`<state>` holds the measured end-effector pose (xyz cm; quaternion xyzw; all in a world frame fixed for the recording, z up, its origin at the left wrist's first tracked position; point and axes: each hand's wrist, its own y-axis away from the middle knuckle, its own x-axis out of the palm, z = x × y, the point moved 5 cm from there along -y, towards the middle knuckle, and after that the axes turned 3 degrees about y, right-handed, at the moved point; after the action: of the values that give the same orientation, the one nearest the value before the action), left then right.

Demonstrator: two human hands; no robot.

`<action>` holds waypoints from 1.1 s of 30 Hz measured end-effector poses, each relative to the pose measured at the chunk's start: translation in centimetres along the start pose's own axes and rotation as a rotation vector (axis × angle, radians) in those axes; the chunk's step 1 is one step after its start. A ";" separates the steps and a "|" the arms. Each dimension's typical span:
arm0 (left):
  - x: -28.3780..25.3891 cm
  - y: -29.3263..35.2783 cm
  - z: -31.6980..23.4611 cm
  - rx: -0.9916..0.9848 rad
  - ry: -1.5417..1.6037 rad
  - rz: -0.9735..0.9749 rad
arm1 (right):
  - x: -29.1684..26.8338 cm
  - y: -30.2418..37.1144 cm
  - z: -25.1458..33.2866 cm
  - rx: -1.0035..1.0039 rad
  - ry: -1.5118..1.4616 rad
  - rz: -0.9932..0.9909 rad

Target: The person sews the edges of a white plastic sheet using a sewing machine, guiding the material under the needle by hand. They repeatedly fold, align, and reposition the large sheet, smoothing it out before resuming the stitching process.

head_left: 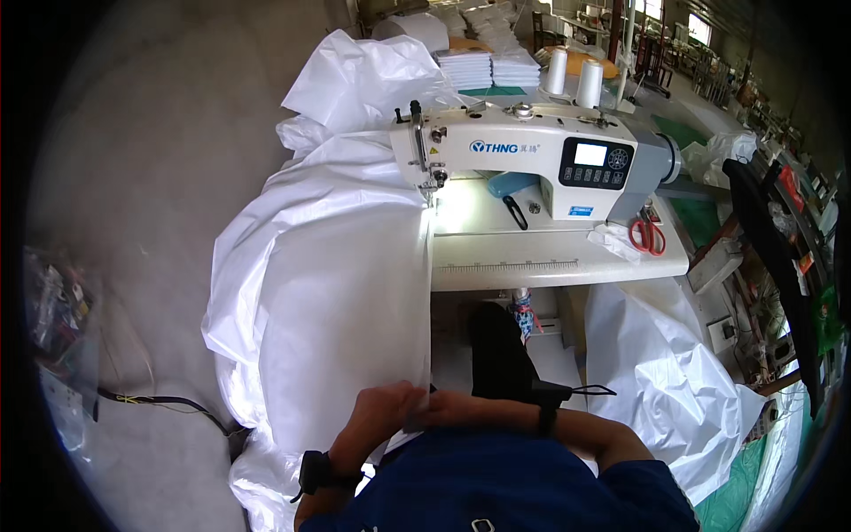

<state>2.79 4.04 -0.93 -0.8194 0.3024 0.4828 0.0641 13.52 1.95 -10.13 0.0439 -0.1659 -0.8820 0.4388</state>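
Note:
A large sheet of white plastic-like material (341, 293) runs from the sewing machine (532, 146) down to my body, its right edge lying under the lit needle area. Close to my waist, my left hand (388, 410) is closed on that edge. My right hand (450, 410) meets it there, fingers closed on the same edge of the sheet. The fingertips overlap, so the exact fold between them is hidden. Toward the machine the sheet bunches into loose folds on the left.
Black thread snips (515, 213) lie on the machine bed, with red-handled scissors (647, 238) at its right end. Two white thread cones (589, 84) stand behind the machine. More white sheeting (665, 381) hangs at the right. A black cable (168, 401) crosses the floor.

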 end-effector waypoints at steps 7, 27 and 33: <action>-0.4 0.9 1.9 -0.099 0.073 -0.084 | 2.8 -3.5 1.1 -0.458 0.381 0.302; -0.7 4.1 0.0 0.041 0.384 -0.072 | -21.0 -1.7 12.5 0.103 0.989 -1.131; -0.1 3.8 -0.1 0.203 0.397 -0.075 | -24.9 -7.2 15.5 0.336 1.237 -1.075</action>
<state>0.71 0.97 -0.04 -0.8983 0.3256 0.2764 0.1033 19.86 29.54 0.34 0.6581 0.0192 -0.7515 -0.0421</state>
